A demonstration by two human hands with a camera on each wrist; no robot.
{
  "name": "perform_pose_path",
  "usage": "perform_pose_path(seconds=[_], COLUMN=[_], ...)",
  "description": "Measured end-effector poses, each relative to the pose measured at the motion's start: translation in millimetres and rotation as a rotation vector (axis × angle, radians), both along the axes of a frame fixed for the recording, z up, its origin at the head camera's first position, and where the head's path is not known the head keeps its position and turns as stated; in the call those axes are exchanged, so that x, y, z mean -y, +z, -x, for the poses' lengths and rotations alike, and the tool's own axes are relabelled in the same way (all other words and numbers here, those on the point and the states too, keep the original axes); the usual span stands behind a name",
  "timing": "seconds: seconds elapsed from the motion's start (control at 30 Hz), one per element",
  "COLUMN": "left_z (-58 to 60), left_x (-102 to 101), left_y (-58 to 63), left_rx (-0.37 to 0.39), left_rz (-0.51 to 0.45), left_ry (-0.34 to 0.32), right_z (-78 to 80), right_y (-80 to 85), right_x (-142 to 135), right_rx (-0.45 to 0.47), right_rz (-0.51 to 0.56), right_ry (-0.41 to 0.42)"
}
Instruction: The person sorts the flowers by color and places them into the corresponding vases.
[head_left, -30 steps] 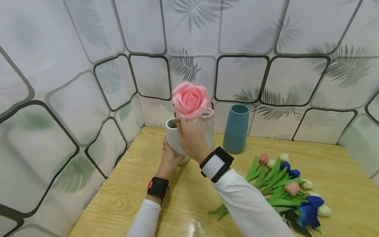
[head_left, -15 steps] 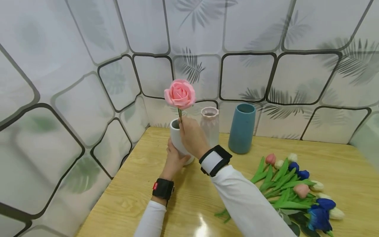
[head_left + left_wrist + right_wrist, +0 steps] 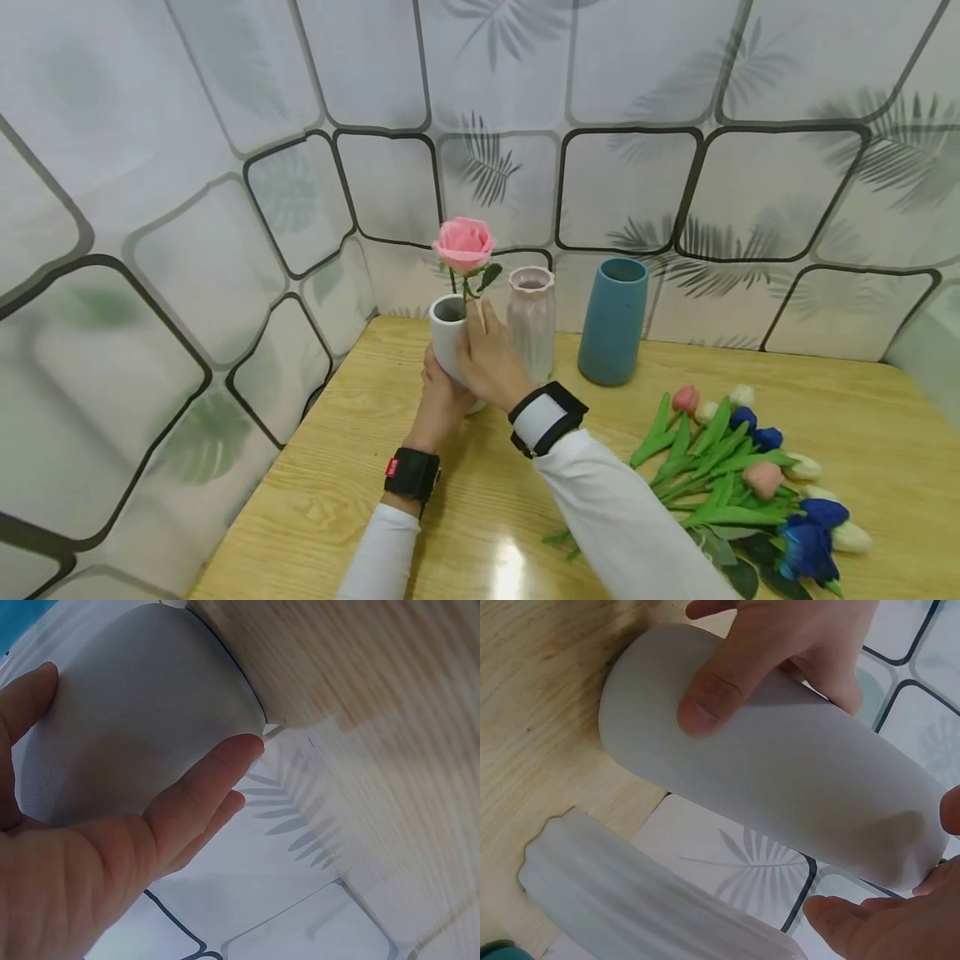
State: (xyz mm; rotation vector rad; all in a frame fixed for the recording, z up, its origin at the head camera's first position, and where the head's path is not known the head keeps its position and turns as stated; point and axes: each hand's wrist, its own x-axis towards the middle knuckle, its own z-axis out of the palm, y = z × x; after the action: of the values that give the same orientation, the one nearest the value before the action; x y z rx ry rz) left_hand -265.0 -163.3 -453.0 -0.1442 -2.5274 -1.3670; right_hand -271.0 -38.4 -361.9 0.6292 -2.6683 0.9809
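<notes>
A white vase (image 3: 447, 343) stands tilted slightly at the far left of the table. My left hand (image 3: 441, 398) grips its lower part; in the left wrist view thumb and fingers curve around the smooth wall of the vase (image 3: 135, 712). At the vase's mouth, my right hand (image 3: 491, 354) pinches the stem of a pink rose (image 3: 465, 244). The bloom and a dark green leaf stand above the rim, with the lower stem hidden in the vase. From the right wrist view, my right hand (image 3: 900, 919) is beside the rim, its grip partly cut off by the frame edge.
Just right of the white vase is a pale pink ribbed vase (image 3: 531, 325) with a wavy rim. A blue vase (image 3: 613, 325) stands further right. Several artificial tulips (image 3: 720, 467) and a blue rose (image 3: 810, 546) lie on the wooden table (image 3: 315, 508). Patterned cloth hangs behind.
The pink rose has come down toward the vase mouth, its stem now inside the rim. My right hand has lowered slightly with it. The left hand keeps its hold on the white vase.
</notes>
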Motion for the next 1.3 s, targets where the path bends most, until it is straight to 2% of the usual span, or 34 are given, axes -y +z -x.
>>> perform_pose_path(seconds=[0.2,0.43,0.53,0.8,0.93,1.13,1.3], left_z=[0.4,1.9,0.7,-3.7,-3.4,-5.5,-5.8], left_x=[0,1,0,-2,-2,-2,0], left_y=[1.0,2.4,2.5,4.7,5.5,7.3,4.4], left_rx=[0.041,-0.051,-0.065,-0.003,0.026,0.055,0.071], left_rz=[0.0,0.074,0.097,0.121,0.127,0.086,0.067], left_ry=[-0.001,-0.002,0.013,0.061,0.067,0.076,0.075], right_z=[-7.8,-16.7,-18.2,-21.5,-22.1,-23.5,-26.4], right_y=[-6.1,-14.2,-18.6,-24.6,-25.9,-25.5,-28.9], right_x=[0,-4,-7,-14,-18,-28,-35], right_rx=[0.007,-0.053,-0.063,0.028,0.018,-0.02,-0.002], right_rz=[0.015,0.032,0.035,0.072,0.082,0.061,0.042], right_ry=[-0.01,0.018,0.029,0.007,-0.007,-0.07,-0.101])
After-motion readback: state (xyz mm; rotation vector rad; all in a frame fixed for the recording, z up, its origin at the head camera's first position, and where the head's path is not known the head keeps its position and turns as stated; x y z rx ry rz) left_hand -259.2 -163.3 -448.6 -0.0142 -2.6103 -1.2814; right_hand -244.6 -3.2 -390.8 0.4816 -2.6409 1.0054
